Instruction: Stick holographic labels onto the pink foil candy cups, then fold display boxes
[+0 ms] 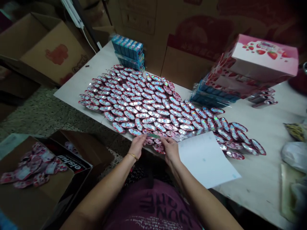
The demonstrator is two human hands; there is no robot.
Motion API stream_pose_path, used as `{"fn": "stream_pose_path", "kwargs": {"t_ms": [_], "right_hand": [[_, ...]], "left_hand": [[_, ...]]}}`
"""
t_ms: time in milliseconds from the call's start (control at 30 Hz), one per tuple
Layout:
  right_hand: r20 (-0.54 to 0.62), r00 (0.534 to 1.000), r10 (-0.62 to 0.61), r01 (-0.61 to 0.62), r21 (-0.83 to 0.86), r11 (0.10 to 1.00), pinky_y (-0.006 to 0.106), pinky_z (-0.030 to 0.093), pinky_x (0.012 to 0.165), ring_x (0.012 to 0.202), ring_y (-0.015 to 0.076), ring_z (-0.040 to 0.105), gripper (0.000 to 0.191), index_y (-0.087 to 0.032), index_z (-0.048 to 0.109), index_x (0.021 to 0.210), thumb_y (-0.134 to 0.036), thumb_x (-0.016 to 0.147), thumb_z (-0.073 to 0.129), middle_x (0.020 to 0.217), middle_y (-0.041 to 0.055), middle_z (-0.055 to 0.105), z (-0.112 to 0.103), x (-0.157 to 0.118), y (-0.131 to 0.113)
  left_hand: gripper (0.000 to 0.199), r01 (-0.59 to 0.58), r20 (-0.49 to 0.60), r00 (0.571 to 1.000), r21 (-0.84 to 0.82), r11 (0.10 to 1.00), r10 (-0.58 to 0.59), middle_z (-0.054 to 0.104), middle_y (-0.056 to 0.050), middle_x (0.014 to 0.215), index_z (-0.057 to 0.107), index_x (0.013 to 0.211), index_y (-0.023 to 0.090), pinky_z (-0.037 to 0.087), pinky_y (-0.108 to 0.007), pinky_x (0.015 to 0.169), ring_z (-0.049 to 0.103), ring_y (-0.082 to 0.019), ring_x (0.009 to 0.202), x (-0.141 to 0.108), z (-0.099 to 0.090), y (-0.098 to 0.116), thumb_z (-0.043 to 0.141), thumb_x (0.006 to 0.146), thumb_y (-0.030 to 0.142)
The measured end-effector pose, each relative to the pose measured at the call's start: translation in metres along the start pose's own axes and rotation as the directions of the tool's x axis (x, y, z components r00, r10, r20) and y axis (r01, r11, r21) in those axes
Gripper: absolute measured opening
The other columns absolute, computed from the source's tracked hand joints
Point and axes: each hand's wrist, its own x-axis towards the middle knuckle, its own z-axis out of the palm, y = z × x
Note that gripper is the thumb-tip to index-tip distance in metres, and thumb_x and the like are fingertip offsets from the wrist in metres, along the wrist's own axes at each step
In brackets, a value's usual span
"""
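Two bare hands of yours share one narrow, flat strip [154, 136]: your left hand [138, 145] and right hand [170, 147] each have a closed grip, thumb and fingers pinched on opposite ends. The greenish strip sits over the near edge of the table [72, 91], just above the closest packs. Beyond it, dozens of oval packs [144, 108] crowd together, their glossy, silvery faces edged in red and throwing rainbow glints. Beside your right forearm, a smooth white sheet [206, 161] juts past the table edge. Behind the packs stand stacked blue boxes [128, 51], with more blue boxes [212, 95] in shiny clear wrap near a tall pink-and-white carton [266, 52] printed with strawberries. Low on your left, an open cardboard box [57, 188] holds a loose heap of crinkled pink packets [35, 166]. Farther back is another open brown box [48, 52]; you cannot see its contents. Rough, speckled floor [72, 118] shows between them.
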Motion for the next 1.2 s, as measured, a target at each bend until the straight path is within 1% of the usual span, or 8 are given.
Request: {"fn": "stream_pose_path", "kwargs": {"t_ms": [133, 233, 367, 467, 867, 967, 1133, 1200], "right_hand": [[-0.102, 0.994, -0.042, 0.045, 0.028, 0.999, 0.021, 0.034, 0.046, 0.045, 0.0089, 0.046, 0.030, -0.015, 0.061, 0.070, -0.041, 0.057, 0.069, 0.050, -0.0046, 0.054, 0.016, 0.006, 0.038], [-0.220, 0.952, -0.211, 0.182, -0.147, 0.972, 0.025, 0.038, 0.057, 0.056, 0.0119, 0.050, 0.027, -0.015, 0.063, 0.069, -0.042, 0.062, 0.064, 0.059, -0.0016, 0.059, 0.025, 0.017, 0.060], [-0.285, 0.830, -0.480, 0.291, -0.512, 0.808, 0.029, 0.037, 0.069, 0.069, 0.0161, 0.050, 0.025, -0.016, 0.063, 0.066, -0.039, 0.071, 0.056, 0.069, 0.0028, 0.059, 0.035, 0.029, 0.073], [-0.278, 0.773, -0.570, 0.243, -0.700, 0.671, 0.030, 0.033, 0.071, 0.074, 0.0180, 0.048, 0.023, -0.017, 0.061, 0.065, -0.035, 0.076, 0.051, 0.072, 0.0040, 0.057, 0.039, 0.033, 0.074], [-0.171, 0.784, -0.597, 0.106, -0.911, 0.399, 0.030, 0.027, 0.067, 0.081, 0.0215, 0.045, 0.018, -0.018, 0.061, 0.075, -0.028, 0.079, 0.046, 0.081, 0.0063, 0.057, 0.040, 0.038, 0.075], [-0.081, 0.797, -0.599, 0.133, -0.943, 0.304, 0.031, 0.028, 0.069, 0.080, 0.0207, 0.045, 0.020, -0.017, 0.061, 0.088, -0.025, 0.080, 0.044, 0.083, 0.0064, 0.057, 0.030, 0.033, 0.067], [0.434, 0.776, -0.458, 0.393, -0.900, -0.188, 0.035, 0.028, 0.073, 0.089, 0.0221, 0.043, 0.031, -0.029, 0.059, 0.107, -0.019, 0.082, 0.045, 0.098, 0.0072, 0.056, 0.008, 0.028, 0.053], [0.552, 0.760, -0.343, 0.465, -0.831, -0.306, 0.035, 0.029, 0.074, 0.088, 0.0221, 0.045, 0.035, -0.030, 0.056, 0.113, -0.018, 0.081, 0.046, 0.099, 0.0076, 0.056, 0.003, 0.026, 0.047]], "left_hand": [[0.033, 0.002, 0.021, 1.000, 0.127, 0.992, -0.005, 0.062, -0.001, 0.060, 0.062, 0.070, 0.011, 0.040, -0.022, 0.057, 0.054, -0.010, 0.055, 0.016, -0.012, -0.002, 0.071, 0.057, 0.040], [0.027, -0.109, -0.002, 0.993, 0.345, 0.932, 0.117, 0.060, 0.000, 0.057, 0.062, 0.066, 0.013, 0.040, -0.023, 0.057, 0.053, -0.011, 0.055, 0.035, -0.021, -0.006, 0.063, 0.064, 0.040], [0.022, -0.277, 0.037, 0.920, 0.765, 0.582, 0.389, 0.059, -0.001, 0.062, 0.063, 0.062, 0.015, 0.040, -0.024, 0.064, 0.052, -0.013, 0.063, 0.055, -0.026, -0.005, 0.055, 0.072, 0.034], [0.022, -0.346, 0.149, 0.877, 0.856, 0.384, 0.458, 0.060, -0.004, 0.073, 0.066, 0.069, 0.016, 0.041, -0.024, 0.069, 0.054, -0.014, 0.070, 0.061, -0.024, -0.003, 0.052, 0.077, 0.031], [0.013, -0.202, 0.114, 0.929, 0.953, 0.224, 0.352, 0.060, -0.004, 0.086, 0.062, 0.078, 0.019, 0.039, -0.024, 0.069, 0.055, -0.015, 0.079, 0.063, -0.014, 0.002, 0.052, 0.078, 0.027], [0.017, -0.172, 0.073, 0.928, 0.954, 0.246, 0.366, 0.061, -0.004, 0.082, 0.057, 0.092, 0.018, 0.039, -0.025, 0.066, 0.056, -0.016, 0.076, 0.060, -0.013, 0.005, 0.051, 0.079, 0.026], [0.020, -0.331, 0.250, 0.869, 0.935, 0.127, 0.428, 0.059, -0.005, 0.094, 0.059, 0.095, 0.020, 0.039, -0.025, 0.069, 0.056, -0.016, 0.082, 0.056, -0.021, 0.001, 0.043, 0.084, 0.028], [0.020, -0.343, 0.284, 0.866, 0.936, 0.075, 0.411, 0.059, -0.006, 0.095, 0.062, 0.089, 0.021, 0.040, -0.026, 0.070, 0.056, -0.016, 0.082, 0.056, -0.025, 0.001, 0.044, 0.084, 0.029]]}}
